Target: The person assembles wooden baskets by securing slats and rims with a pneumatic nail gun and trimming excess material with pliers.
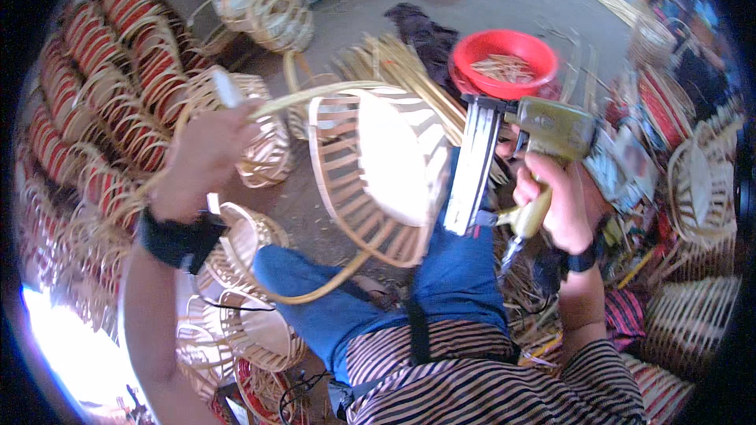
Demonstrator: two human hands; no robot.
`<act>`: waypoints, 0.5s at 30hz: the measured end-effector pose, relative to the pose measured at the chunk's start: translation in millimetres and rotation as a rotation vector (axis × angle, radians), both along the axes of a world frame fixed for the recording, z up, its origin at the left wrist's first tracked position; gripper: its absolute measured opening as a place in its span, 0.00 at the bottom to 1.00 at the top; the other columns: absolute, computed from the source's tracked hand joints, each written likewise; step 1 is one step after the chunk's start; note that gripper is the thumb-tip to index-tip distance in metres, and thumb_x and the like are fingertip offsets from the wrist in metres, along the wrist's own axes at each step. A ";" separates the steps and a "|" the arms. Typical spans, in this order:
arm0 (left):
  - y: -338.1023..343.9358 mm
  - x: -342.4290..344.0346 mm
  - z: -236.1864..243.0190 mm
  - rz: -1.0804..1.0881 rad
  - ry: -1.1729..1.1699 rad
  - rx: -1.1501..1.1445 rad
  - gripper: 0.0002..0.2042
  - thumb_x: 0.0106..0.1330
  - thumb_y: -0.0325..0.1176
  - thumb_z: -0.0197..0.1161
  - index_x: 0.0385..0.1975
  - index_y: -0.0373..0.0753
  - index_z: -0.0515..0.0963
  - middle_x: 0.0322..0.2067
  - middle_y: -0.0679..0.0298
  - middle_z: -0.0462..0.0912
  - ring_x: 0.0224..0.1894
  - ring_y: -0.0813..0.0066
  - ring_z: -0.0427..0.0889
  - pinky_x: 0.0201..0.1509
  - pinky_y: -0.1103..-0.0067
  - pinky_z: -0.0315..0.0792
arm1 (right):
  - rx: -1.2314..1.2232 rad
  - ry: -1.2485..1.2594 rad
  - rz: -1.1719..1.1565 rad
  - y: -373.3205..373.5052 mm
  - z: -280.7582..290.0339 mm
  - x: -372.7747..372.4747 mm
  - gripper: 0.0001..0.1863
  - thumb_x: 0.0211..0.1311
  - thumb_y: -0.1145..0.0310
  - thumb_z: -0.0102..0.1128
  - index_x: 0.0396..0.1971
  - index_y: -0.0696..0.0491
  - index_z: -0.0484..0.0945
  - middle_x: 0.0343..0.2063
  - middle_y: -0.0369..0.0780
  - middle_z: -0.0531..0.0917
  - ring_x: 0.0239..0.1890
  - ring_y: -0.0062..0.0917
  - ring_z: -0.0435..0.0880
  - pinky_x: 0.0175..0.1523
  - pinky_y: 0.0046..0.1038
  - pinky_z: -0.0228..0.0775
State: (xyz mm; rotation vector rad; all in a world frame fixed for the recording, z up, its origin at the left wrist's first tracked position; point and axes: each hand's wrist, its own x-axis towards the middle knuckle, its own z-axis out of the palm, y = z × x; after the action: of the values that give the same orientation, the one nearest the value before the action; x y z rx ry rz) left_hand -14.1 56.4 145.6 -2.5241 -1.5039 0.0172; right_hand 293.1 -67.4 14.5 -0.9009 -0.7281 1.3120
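Note:
My right hand is wrapped round the handle of an olive-coloured pneumatic stapler, whose long silver magazine slants down towards my thigh. A hose fitting hangs from the base of its grip. Blurred by motion, my left hand is closed on a pale bent cane strip, which reaches to the far rim of a woven basket. That open-slatted basket with a white bottom lies tilted between my knees, its right side partly behind the stapler. A curved length of cane also bows across my left knee.
A red basin of short wooden pieces stands beyond the stapler. Bundled strips lie on the floor near a dark cloth. Stacked red-and-tan baskets fill the left; more unfinished baskets sit by my left leg and at right.

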 end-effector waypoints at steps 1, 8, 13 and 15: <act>-0.1 -5.3 12.4 0.005 0.047 0.008 0.17 0.55 0.40 0.47 0.43 0.42 0.67 0.30 0.53 0.75 0.33 0.59 0.74 0.37 0.72 0.67 | -0.026 0.011 -0.048 -1.7 -10.0 14.5 0.14 0.49 0.70 0.47 0.37 0.57 0.67 0.25 0.36 0.74 0.13 0.11 0.59 0.20 0.15 0.54; 30.3 1.8 10.5 -0.299 0.178 0.207 0.19 0.50 0.30 0.51 0.45 0.51 0.67 0.22 0.59 0.72 0.26 0.64 0.73 0.30 0.75 0.67 | -0.253 0.072 -0.348 -40.3 -117.3 89.9 0.14 0.46 0.69 0.52 0.35 0.53 0.67 0.33 0.35 0.75 0.18 0.13 0.63 0.24 0.18 0.60; 59.3 17.6 -41.6 -0.410 0.357 0.135 0.21 0.52 0.27 0.48 0.46 0.56 0.64 0.21 0.63 0.71 0.24 0.68 0.72 0.28 0.75 0.66 | -0.348 0.103 -0.375 -46.7 -105.1 75.3 0.13 0.45 0.70 0.53 0.35 0.52 0.67 0.33 0.33 0.75 0.18 0.13 0.63 0.23 0.18 0.59; 64.8 12.3 -69.8 -0.336 0.550 0.164 0.21 0.52 0.27 0.47 0.47 0.57 0.64 0.22 0.64 0.71 0.26 0.69 0.72 0.31 0.74 0.66 | -0.304 0.039 -0.293 -39.4 -89.8 63.0 0.14 0.46 0.70 0.52 0.36 0.52 0.67 0.33 0.34 0.75 0.17 0.13 0.63 0.22 0.18 0.58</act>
State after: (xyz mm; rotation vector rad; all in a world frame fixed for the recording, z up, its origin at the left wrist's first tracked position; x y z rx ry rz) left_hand -1.8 121.2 75.8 -2.3378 -0.8299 0.4733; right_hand 356.1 -106.8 -75.4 -1.1748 -0.3524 1.1900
